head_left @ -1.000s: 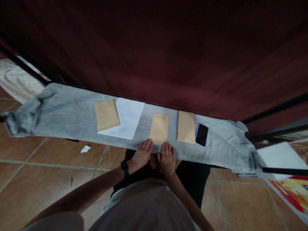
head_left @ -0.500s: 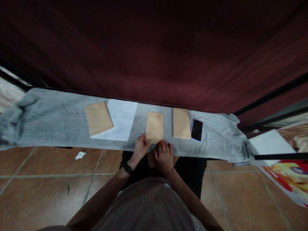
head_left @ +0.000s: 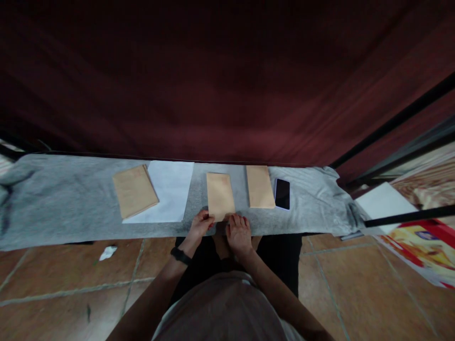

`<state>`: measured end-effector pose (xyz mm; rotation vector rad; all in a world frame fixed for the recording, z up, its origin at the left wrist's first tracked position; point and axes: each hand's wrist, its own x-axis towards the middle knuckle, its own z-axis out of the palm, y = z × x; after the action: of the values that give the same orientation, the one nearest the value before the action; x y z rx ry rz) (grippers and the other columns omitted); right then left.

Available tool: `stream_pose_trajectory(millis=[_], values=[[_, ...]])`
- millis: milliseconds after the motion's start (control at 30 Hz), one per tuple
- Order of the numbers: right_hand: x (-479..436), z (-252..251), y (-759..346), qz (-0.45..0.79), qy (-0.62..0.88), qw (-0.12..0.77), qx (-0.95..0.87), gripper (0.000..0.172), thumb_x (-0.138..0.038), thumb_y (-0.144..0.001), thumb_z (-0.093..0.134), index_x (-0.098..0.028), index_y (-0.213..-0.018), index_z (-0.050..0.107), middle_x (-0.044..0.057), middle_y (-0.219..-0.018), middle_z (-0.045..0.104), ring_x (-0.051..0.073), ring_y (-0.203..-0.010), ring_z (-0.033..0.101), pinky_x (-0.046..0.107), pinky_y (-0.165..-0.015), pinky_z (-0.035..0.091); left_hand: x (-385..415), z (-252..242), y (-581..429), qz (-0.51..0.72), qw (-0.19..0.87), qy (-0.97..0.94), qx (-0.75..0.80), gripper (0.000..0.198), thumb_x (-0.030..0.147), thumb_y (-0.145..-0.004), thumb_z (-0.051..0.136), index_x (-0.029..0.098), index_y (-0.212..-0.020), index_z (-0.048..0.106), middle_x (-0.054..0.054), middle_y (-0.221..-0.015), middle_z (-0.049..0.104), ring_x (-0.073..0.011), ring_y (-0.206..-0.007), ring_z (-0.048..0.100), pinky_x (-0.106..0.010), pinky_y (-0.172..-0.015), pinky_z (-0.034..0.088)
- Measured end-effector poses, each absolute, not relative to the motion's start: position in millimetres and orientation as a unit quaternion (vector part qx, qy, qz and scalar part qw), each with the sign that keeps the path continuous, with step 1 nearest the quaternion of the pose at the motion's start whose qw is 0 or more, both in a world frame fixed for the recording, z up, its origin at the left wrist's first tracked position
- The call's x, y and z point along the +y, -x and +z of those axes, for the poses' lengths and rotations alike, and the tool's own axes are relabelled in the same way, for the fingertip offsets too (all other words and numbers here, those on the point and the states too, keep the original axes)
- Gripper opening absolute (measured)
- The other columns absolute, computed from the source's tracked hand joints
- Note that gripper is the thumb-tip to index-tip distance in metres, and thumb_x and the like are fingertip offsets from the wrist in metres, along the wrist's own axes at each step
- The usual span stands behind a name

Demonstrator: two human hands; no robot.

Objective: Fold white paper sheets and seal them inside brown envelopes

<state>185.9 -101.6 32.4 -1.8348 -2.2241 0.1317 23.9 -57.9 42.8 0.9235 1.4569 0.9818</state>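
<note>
A brown paper envelope (head_left: 221,195) lies in front of me on the grey cloth, slightly tilted, its lower edge near the cloth's front. My left hand (head_left: 199,226), with a dark band at the wrist, pinches its lower left corner between thumb and fingers. At the lower right corner, my right hand (head_left: 239,233) has its fingers bent and closed on the edge; its thumb is partly hidden. To the right rests a stack of brown envelopes (head_left: 260,187). On the left, another pile of envelopes (head_left: 135,192) overlaps a sheet of white paper (head_left: 171,192).
A phone (head_left: 282,193) lies beside the right stack. The grey cloth (head_left: 309,199) covers a narrow ledge against a dark red curtain (head_left: 227,118). Dark bars, a white board (head_left: 386,203) and a red printed box (head_left: 423,246) stand at the right. Crumpled tissue (head_left: 108,253) is on the tiled floor.
My right hand has come up to the envelope's lower right corner and closed there. The envelope has turned slightly. My left hand stays at its corner; the whole view has shifted.
</note>
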Motion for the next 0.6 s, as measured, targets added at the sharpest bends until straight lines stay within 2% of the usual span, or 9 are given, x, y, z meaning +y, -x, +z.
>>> stream_pose_trajectory(millis=[133, 233, 300, 367, 433, 500, 600], values=[[-96, 43, -181, 0.050, 0.638, 0.117, -0.759, 0.041, -0.024, -0.096, 0.049, -0.016, -0.135, 0.057, 0.016, -0.131, 0.061, 0.029, -0.115, 0.056, 0.045, -0.099, 0.043, -63, 56, -29, 0.419, 0.564, -0.390, 0.595, 0.021, 0.031, -0.062, 0.070, 0.018, -0.074, 0.060, 0.004, -0.058, 0.059, -0.0095, -0.049, 0.052, -0.022, -0.050, 0.040], [-91, 54, -182, 0.054, 0.651, 0.114, -0.749, 0.039, -0.020, -0.097, 0.046, -0.021, -0.134, 0.057, 0.013, -0.117, 0.066, 0.025, -0.100, 0.062, 0.038, -0.086, 0.050, -67, 70, -36, 0.427, 0.583, -0.394, 0.568, 0.026, 0.036, -0.065, 0.075, 0.017, -0.076, 0.061, 0.003, -0.060, 0.061, -0.0101, -0.053, 0.055, -0.022, -0.052, 0.043], [-87, 60, -188, 0.071, 0.658, 0.131, -0.738, 0.038, -0.016, -0.097, 0.045, -0.024, -0.131, 0.059, 0.010, -0.110, 0.067, 0.022, -0.093, 0.065, 0.032, -0.078, 0.051, -70, 78, -40, 0.443, 0.609, -0.374, 0.542, 0.035, 0.045, -0.070, 0.076, 0.017, -0.087, 0.065, -0.001, -0.072, 0.068, -0.0134, -0.065, 0.063, -0.024, -0.059, 0.049], [-82, 64, -195, 0.147, 0.672, 0.214, -0.693, 0.034, -0.015, -0.096, 0.045, -0.024, -0.123, 0.064, 0.009, -0.107, 0.068, 0.020, -0.088, 0.066, 0.030, -0.075, 0.051, -73, 81, -44, 0.458, 0.633, -0.342, 0.522, 0.048, 0.055, -0.075, 0.072, 0.017, -0.104, 0.066, -0.006, -0.092, 0.073, -0.0185, -0.083, 0.069, -0.028, -0.067, 0.054], [-77, 64, -201, 0.283, 0.674, 0.345, -0.589, 0.023, -0.018, -0.093, 0.049, -0.021, -0.103, 0.070, 0.008, -0.099, 0.069, 0.019, -0.083, 0.067, 0.029, -0.077, 0.052, -75, 79, -48, 0.461, 0.640, -0.318, 0.526, 0.057, 0.060, -0.076, 0.071, 0.017, -0.113, 0.065, -0.010, -0.105, 0.072, -0.0224, -0.095, 0.069, -0.031, -0.074, 0.056], [-72, 61, -203, 0.393, 0.651, 0.435, -0.481, 0.017, -0.026, -0.090, 0.054, -0.020, -0.083, 0.068, 0.006, -0.085, 0.070, 0.019, -0.076, 0.066, 0.030, -0.075, 0.053, -77, 71, -52, 0.455, 0.632, -0.311, 0.545, 0.061, 0.058, -0.072, 0.076, 0.016, -0.114, 0.066, -0.011, -0.107, 0.073, -0.0236, -0.095, 0.070, -0.033, -0.077, 0.056], [-70, 52, -198, 0.467, 0.621, 0.473, -0.416, 0.025, -0.042, -0.086, 0.056, -0.021, -0.075, 0.064, 0.002, -0.068, 0.067, 0.018, -0.064, 0.065, 0.030, -0.066, 0.056, -78, 58, -60, 0.456, 0.634, -0.305, 0.545, 0.060, 0.052, -0.067, 0.081, 0.016, -0.113, 0.067, -0.009, -0.098, 0.075, -0.0225, -0.086, 0.071, -0.035, -0.079, 0.056]])
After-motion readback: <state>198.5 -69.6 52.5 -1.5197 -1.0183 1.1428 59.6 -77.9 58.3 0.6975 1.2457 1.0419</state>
